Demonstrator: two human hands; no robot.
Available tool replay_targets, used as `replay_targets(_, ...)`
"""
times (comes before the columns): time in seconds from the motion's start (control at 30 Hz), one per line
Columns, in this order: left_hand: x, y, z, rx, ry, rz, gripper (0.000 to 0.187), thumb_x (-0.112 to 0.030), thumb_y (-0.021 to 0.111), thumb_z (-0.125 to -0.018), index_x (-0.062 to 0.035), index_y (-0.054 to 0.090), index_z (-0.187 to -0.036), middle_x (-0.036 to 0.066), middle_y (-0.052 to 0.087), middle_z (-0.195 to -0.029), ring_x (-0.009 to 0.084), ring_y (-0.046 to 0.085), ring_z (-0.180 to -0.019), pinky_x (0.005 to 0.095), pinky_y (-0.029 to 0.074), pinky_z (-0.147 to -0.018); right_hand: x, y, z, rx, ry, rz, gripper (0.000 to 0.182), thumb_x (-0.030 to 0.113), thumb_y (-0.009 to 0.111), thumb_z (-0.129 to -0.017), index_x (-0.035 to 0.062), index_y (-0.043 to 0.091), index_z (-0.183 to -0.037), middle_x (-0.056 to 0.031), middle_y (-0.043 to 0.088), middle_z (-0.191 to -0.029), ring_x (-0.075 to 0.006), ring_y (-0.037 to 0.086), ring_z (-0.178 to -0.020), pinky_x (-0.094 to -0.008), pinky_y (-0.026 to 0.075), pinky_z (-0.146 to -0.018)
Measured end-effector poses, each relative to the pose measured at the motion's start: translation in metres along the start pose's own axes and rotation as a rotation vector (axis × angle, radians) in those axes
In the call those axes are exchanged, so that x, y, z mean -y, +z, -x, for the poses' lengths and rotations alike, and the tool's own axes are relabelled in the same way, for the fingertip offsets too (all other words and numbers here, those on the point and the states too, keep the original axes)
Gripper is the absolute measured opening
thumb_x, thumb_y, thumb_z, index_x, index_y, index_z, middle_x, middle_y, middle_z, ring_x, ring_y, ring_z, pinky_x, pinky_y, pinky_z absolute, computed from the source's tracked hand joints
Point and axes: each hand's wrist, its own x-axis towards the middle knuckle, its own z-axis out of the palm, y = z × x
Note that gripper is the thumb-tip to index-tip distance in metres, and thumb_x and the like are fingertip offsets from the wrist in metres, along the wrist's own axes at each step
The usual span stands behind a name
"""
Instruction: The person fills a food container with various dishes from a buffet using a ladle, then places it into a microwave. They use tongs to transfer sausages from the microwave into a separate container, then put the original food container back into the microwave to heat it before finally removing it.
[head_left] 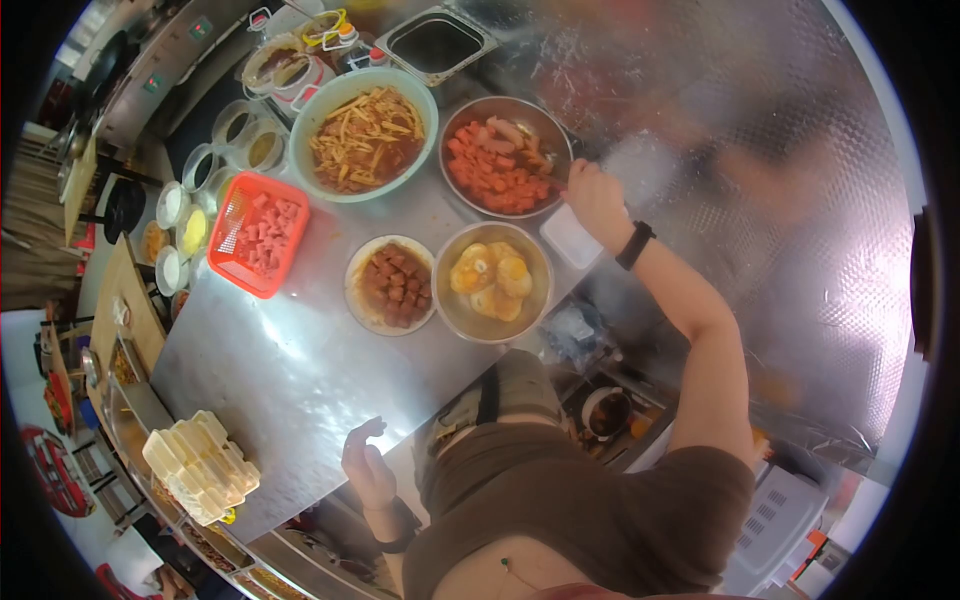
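My right hand [597,205] is closed at the right rim of a steel bowl [470,205] of cut red sausages [492,165]. What its fingers pinch there is too small to make out. Beneath that wrist lies a white plastic container or lid [572,238]. My left hand [368,468] hovers by the front edge of the steel table [310,390], fingers loosely bent and apart, holding nothing. Closer to me than the sausages stands a steel bowl [440,308] of fried eggs [490,280], beside a plate [357,315] of brown meat cubes [397,285].
A pale green basin [297,165] holds strips in brown sauce. Left of it are a red basket [285,275] of pink pieces and several seasoning tubs [197,230]. Stacked foam boxes [200,465] sit at the near left corner. An empty steel pan [470,70] lies at the back.
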Motion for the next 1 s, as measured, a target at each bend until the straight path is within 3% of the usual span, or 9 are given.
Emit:
replay_targets(0.33, 0.005, 0.002, 0.006, -0.014, 0.007, -0.006, 0.048, -0.033, 0.032, -0.097, 0.0068, 0.060, -0.099, 0.015, 0.062, -0.086, 0.0219, 0.058, -0.079, 0.0325, 0.045, -0.073, -0.012, 0.030, -0.016, -0.136, -0.060, 0.040, 0.036, 0.038, 0.062, -0.079, 0.0034, 0.059, -0.085, -0.0054, 0.061, -0.073, -0.0173, 0.062, -0.060, -0.0284, 0.048, -0.047)
replay_targets(0.4, 0.005, 0.002, 0.008, -0.021, -0.010, -0.015, 0.048, -0.032, 0.032, -0.097, 0.0069, 0.059, -0.099, 0.015, 0.063, -0.086, 0.0221, 0.058, -0.079, 0.0325, 0.045, -0.074, -0.033, 0.012, -0.028, 0.283, -0.035, -0.398, 0.040, 0.043, 0.056, -0.084, 0.0035, 0.059, -0.079, -0.0058, 0.059, -0.068, -0.0175, 0.057, -0.053, -0.0288, 0.043, -0.042)
replay_targets(0.43, 0.005, 0.002, 0.009, -0.025, -0.011, -0.015, 0.048, -0.032, 0.032, -0.097, 0.0069, 0.059, -0.099, 0.015, 0.063, -0.086, 0.0221, 0.058, -0.079, 0.0325, 0.045, -0.074, -0.039, 0.001, -0.031, 0.281, -0.039, -0.399, 0.040, 0.043, 0.056, -0.084, 0.0035, 0.059, -0.079, -0.0058, 0.059, -0.068, -0.0175, 0.057, -0.053, -0.0288, 0.043, -0.042)
replay_targets(0.5, 0.005, 0.003, 0.010, -0.076, -0.052, 0.052, 0.041, -0.027, 0.036, -0.093, 0.0054, 0.060, -0.097, 0.016, 0.062, -0.088, 0.0254, 0.058, -0.080, 0.0342, 0.045, -0.074, -0.051, -0.019, -0.034, 0.757, 0.334, -0.952, 0.048, 0.049, 0.051, -0.086, 0.0033, 0.058, -0.073, -0.0063, 0.053, -0.060, -0.0163, 0.049, -0.045, -0.0295, 0.037, -0.038)
replay_targets(0.57, 0.006, 0.004, 0.011, -0.073, -0.043, 0.075, 0.042, -0.028, 0.036, -0.094, 0.0058, 0.060, -0.097, 0.016, 0.062, -0.087, 0.0253, 0.058, -0.080, 0.0344, 0.045, -0.074, -0.059, 0.003, -0.034, 0.768, 0.426, -1.099, 0.054, 0.055, 0.048, -0.086, 0.0043, 0.057, -0.068, -0.0048, 0.044, -0.054, -0.0134, 0.039, -0.042, -0.0282, 0.032, -0.037)
replay_targets(0.63, 0.006, 0.005, 0.010, -0.073, -0.031, 0.095, 0.043, -0.029, 0.035, -0.094, 0.0061, 0.060, -0.098, 0.016, 0.062, -0.087, 0.0251, 0.058, -0.080, 0.0345, 0.045, -0.074, -0.067, 0.024, -0.038, 0.831, 0.508, -1.184, 0.062, 0.060, 0.049, -0.083, 0.0003, 0.061, -0.068, -0.0129, 0.054, -0.057, -0.0213, 0.052, -0.048, -0.0347, 0.040, -0.042)
replay_targets(0.73, 0.004, 0.005, 0.008, -0.044, 0.005, 0.080, 0.045, -0.031, 0.034, -0.095, 0.0064, 0.059, -0.099, 0.016, 0.061, -0.087, 0.0250, 0.058, -0.080, 0.0349, 0.045, -0.074, -0.062, 0.005, -0.031, 0.459, 0.242, -0.765, 0.067, 0.061, 0.050, -0.082, -0.0041, 0.066, -0.077, -0.0230, 0.062, -0.069, -0.0322, 0.062, -0.062, -0.0406, 0.047, -0.055)
replay_targets(0.83, 0.002, 0.006, 0.006, -0.033, 0.026, 0.101, 0.048, -0.033, 0.032, -0.096, 0.0065, 0.059, -0.099, 0.016, 0.061, -0.087, 0.0250, 0.058, -0.081, 0.0352, 0.045, -0.075, -0.050, -0.043, -0.024, 0.482, 0.161, -0.590, 0.068, 0.060, 0.053, -0.079, -0.0053, 0.066, -0.092, -0.0251, 0.064, -0.085, -0.0341, 0.064, -0.074, -0.0397, 0.048, -0.067)
replay_targets(1.0, 0.005, 0.006, 0.007, -0.024, 0.014, 0.073, 0.050, -0.036, 0.032, -0.096, 0.0064, 0.059, -0.099, 0.017, 0.061, -0.088, 0.0262, 0.058, -0.081, 0.0354, 0.045, -0.075, -0.038, -0.050, -0.017, 0.434, 0.147, -0.622, 0.062, 0.057, 0.057, -0.079, -0.0039, 0.067, -0.082, -0.0257, 0.064, -0.080, -0.0372, 0.064, -0.077, -0.0430, 0.049, -0.067)
